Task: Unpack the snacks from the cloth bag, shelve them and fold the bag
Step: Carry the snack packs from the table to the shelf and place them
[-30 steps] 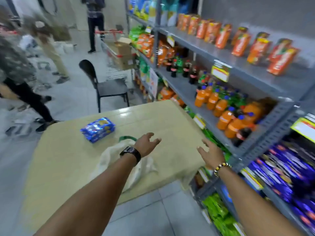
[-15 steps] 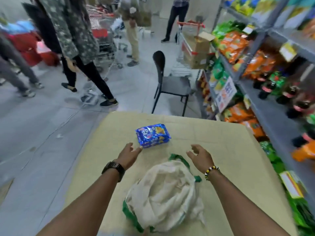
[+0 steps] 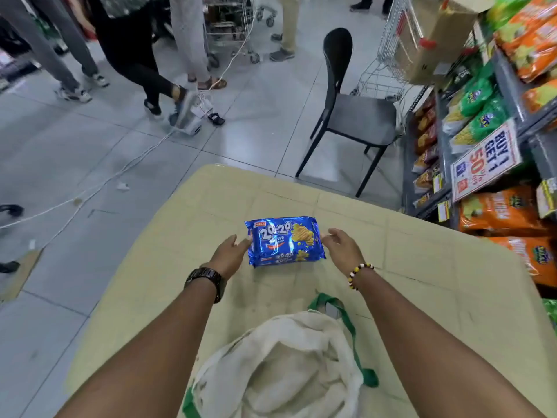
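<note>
"Where's the snack right now?"

"On my feed the glossy blue biscuit packet lies flat on the pale beige table, past the cream cloth bag with green handles, which sits crumpled at the near edge between the two forearms."

"And the hands?"

"I've got one at each end of the packet. The left hand, with a dark wristwatch, has its fingers stretched to the packet's left edge. The right hand, with a beaded bracelet, has its fingers loosely bent just beside the right edge. Both are released, wrapped around nothing. I can't tell whether either actually touches the wrapper."

"Anything around the table?"

"A black plastic chair stands beyond the far edge, and a grey metal shelf of orange and green snack bags runs along the right."
</note>
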Demonstrator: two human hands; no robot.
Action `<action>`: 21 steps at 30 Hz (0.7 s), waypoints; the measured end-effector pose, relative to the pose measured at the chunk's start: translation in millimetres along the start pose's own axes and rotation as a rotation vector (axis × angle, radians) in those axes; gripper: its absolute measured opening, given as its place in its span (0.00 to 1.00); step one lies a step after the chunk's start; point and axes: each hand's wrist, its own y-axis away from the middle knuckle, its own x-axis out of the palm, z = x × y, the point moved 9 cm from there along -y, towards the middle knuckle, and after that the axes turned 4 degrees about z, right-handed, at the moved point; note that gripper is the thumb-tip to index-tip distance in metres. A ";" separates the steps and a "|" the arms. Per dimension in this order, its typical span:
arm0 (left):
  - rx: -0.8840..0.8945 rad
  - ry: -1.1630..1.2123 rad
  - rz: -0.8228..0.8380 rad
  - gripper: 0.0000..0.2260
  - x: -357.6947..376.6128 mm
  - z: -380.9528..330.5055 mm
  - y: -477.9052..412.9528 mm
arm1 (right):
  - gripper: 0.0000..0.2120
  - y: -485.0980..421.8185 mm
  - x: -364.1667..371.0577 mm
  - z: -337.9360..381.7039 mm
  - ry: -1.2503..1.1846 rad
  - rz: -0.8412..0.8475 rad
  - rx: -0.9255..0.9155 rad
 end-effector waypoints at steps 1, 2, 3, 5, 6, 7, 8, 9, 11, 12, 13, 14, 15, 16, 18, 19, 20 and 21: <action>-0.016 0.020 0.002 0.48 3.8 9.8 -13.4 | 0.22 -9.2 7.1 -2.2 -0.008 0.015 -0.001; -0.039 0.034 -0.007 0.48 7.5 21.7 -28.7 | 0.21 -19.1 13.9 -5.9 -0.025 0.020 -0.005; -0.069 0.041 -0.009 0.44 13.0 28.6 -37.4 | 0.18 -28.8 20.0 -10.6 -0.049 0.017 0.000; -0.049 0.072 0.003 0.27 26.9 25.0 -37.2 | 0.15 -40.7 33.1 -18.4 -0.149 0.014 0.014; -0.020 0.099 -0.002 0.19 33.5 20.0 -36.2 | 0.17 -47.0 40.3 -22.7 -0.215 0.023 0.013; 0.008 0.111 -0.017 0.16 38.3 15.1 -36.2 | 0.21 -51.5 46.8 -24.9 -0.271 0.033 0.020; 0.025 0.123 -0.030 0.16 41.8 10.5 -33.0 | 0.23 -53.5 51.3 -26.8 -0.305 0.044 0.030; 0.037 0.121 -0.043 0.16 42.3 7.3 -29.7 | 0.24 -52.2 54.6 -26.2 -0.329 0.058 0.037; 0.049 0.128 -0.048 0.16 41.1 4.6 -22.5 | 0.21 -44.7 54.6 -26.1 -0.374 0.059 0.038; 0.055 0.126 -0.049 0.15 40.0 3.2 -17.6 | 0.19 -36.8 50.9 -25.7 -0.410 0.042 0.035; 0.069 0.118 -0.049 0.15 39.9 -0.6 -11.0 | 0.17 -26.4 45.5 -26.0 -0.440 0.031 0.034; 0.092 0.124 -0.045 0.14 38.9 -4.8 -5.1 | 0.17 -18.1 43.1 -24.9 -0.461 0.026 0.028; 0.123 0.118 -0.027 0.14 42.7 -12.6 4.5 | 0.19 -3.0 33.4 -24.8 -0.486 0.006 0.021; 0.145 0.121 -0.013 0.14 44.3 -17.9 10.8 | 0.23 5.9 29.3 -26.1 -0.507 -0.005 0.018; 0.184 0.112 0.045 0.13 54.9 -30.3 33.2 | 0.25 37.3 10.3 -28.2 -0.555 -0.056 0.015; 0.206 0.100 0.078 0.13 61.0 -36.4 44.3 | 0.24 54.2 0.1 -30.0 -0.568 -0.080 0.012; 0.221 0.101 0.103 0.12 65.4 -39.7 52.7 | 0.23 67.4 -6.7 -31.1 -0.576 -0.103 0.007; 0.241 0.081 0.152 0.12 76.8 -46.6 72.9 | 0.22 95.4 -22.3 -35.1 -0.592 -0.155 0.008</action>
